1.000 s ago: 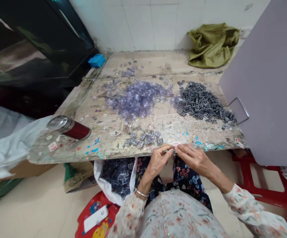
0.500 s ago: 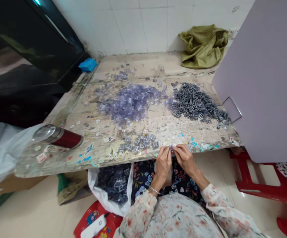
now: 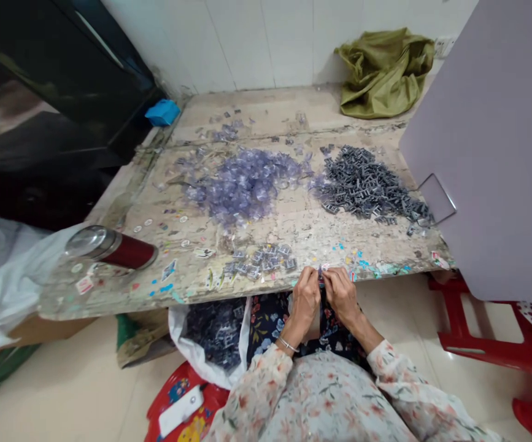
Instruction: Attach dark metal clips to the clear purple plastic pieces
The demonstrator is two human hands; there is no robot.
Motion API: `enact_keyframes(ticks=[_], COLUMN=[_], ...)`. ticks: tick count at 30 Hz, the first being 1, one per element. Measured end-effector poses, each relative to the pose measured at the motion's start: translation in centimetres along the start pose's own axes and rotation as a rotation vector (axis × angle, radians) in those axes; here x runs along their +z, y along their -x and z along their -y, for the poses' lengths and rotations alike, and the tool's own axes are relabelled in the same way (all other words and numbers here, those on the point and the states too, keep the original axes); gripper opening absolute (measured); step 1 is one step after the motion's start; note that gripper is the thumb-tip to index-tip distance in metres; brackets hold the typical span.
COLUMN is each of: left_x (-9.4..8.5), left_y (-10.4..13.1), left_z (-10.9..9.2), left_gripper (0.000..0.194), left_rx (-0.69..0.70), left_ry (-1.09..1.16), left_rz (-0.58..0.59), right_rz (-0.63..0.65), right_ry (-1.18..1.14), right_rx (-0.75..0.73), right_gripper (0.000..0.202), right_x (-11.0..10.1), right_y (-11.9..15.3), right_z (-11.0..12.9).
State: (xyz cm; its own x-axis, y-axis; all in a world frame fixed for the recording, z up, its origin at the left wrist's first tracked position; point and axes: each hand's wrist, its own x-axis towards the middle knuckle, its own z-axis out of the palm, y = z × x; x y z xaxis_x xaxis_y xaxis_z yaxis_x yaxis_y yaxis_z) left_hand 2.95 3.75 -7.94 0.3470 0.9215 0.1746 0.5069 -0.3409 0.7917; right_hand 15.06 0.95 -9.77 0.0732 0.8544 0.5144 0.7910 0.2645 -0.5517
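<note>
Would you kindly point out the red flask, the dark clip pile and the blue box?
red flask [image 3: 130, 252], head view, on its red body.
dark clip pile [image 3: 367, 184], head view, pile's middle.
blue box [image 3: 163, 113], head view, its top.

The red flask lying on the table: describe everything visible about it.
The red flask lies on its side near the table's front left corner, apart from both hands. Its body looks like glossy dark red metal; the end pointing left is a wide, shiny silver cap or base, which of the two is unclear. It rests directly on the worn, sticker-dotted tabletop, with small round stickers scattered beside it. A white plastic sheet lies just past its silver end; whether they touch cannot be told.
</note>
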Motion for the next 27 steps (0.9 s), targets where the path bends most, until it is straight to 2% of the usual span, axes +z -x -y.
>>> enact_keyframes(ticks=[3,5,9,11,14,16,18,21,24,27], left_x=[-0.4,-0.7,-1.0,-1.1,-1.5,-1.7,-1.8,-1.6,-1.4,-1.6], left_y=[-0.2,-0.6,-2.0,-2.8,-3.7,-3.7,-3.3,-2.5,-2.1,-2.1], left_z=[-0.2,-0.2,0.5,0.7,0.1,-0.8,-1.8,-3.3,-4.0,-4.0], left_gripper=[0.024,0.024,0.019,0.019,0.024,0.028,0.027,0.027,0.04,0.043], left_rx=[0.0,-0.017,-0.174,-0.227,-0.164,-0.104,-0.09,-0.23,-0.429,-0.493], left_ry=[0.023,0.073,0.211,0.18,0.045,0.019,0.077,0.372,0.726,0.873], left_rz=[-0.006,-0.022,-0.042,-0.073,-0.202,-0.285,-0.305,-0.181,-0.087,-0.098], right_rz=[0.069,0.065,-0.013,0.052,0.118,0.081,0.021,-0.025,-0.031,-0.014], right_ry=[-0.067,-0.092,0.127,0.198,0.146,0.032,-0.152,-0.434,-0.515,-0.448], right_rx=[0.01,0.019,0.114,0.147,0.178,0.246,0.372,0.538,0.499,0.37], right_gripper=[0.018,0.018,0.027,0.028,0.028,0.025,0.023,0.026,0.022,0.019], right_x=[-0.8,-1.9,-4.4,-5.3,-5.8,-5.9,-5.7,-4.9,-3.9,-3.2], right_y=[-0.4,-0.8,-2.0,-2.5,-3.1,-3.4,-3.7,-4.0,-4.1,-4.1], right_z=[-0.1,-0.7,-2.9,-4.1,-4.7,-4.2,-3.0,-0.7,1.4,2.6])
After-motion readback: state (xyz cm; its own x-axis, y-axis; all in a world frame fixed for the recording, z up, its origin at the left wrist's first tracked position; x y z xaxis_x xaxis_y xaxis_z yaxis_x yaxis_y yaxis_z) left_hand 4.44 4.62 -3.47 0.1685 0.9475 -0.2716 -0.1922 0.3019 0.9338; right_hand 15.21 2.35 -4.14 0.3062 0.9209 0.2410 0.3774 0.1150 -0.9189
